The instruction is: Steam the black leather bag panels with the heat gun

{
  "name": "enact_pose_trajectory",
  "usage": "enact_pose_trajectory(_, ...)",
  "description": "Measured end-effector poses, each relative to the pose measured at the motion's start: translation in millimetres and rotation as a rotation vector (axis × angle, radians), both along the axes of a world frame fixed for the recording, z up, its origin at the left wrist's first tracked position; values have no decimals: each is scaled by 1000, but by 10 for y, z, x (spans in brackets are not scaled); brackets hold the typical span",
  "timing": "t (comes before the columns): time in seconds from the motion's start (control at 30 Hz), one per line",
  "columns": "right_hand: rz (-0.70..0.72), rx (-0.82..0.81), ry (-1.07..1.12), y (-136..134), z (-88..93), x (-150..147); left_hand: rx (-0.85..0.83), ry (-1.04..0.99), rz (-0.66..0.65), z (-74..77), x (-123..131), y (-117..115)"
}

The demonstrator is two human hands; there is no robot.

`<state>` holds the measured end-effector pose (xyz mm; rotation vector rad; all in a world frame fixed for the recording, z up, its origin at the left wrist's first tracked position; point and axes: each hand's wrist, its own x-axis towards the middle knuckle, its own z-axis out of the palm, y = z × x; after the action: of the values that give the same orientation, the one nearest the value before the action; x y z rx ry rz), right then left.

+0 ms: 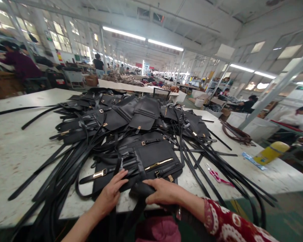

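Observation:
A black leather bag [154, 158] with a gold zipper and gold buckles lies flat at the near edge of the table. My left hand [112, 191] rests on its lower left part, fingers stretched out over the side pocket and a strap. A dark folded leather part [141, 190] at the bag's near edge is held by my right hand [164, 191], the thumb and fingers closed around it. Its lower end drops below the table edge, where I cannot make it out. Long black straps [58, 171] trail from the bags on both sides.
More black bags [143, 112] are heaped behind. Pink-handled scissors [218, 177], a yellow cylinder [272, 153], a blue-and-white strip [254, 160] and brown straps [236, 134] lie on the right of the white table [5, 161]. Other people sit and stand farther back.

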<state>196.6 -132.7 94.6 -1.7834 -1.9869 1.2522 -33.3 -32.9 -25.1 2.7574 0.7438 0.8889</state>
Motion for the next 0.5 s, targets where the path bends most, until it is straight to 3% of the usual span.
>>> enact_pose_trajectory(0.13, -71, 154, 106, 57, -217, -128, 18, 116, 52, 58, -95, 10)
enact_pose_trajectory(0.27, -350, 224, 314, -96, -324, 46, 124, 183, 419, 171, -274, -76)
enact_pose_trajectory(0.33, -496, 202, 391, -212, -315, 224, 162, 146, 533, 256, -277, -157)
enact_pose_trajectory(0.4, -579, 155, 425, -337, -298, 380, 162, 117, 448, 323, -180, -230)
enact_pose_trajectory(0.5, -609, 93, 457, -518, -300, 477, 93, 154, 195, 332, 100, -279)
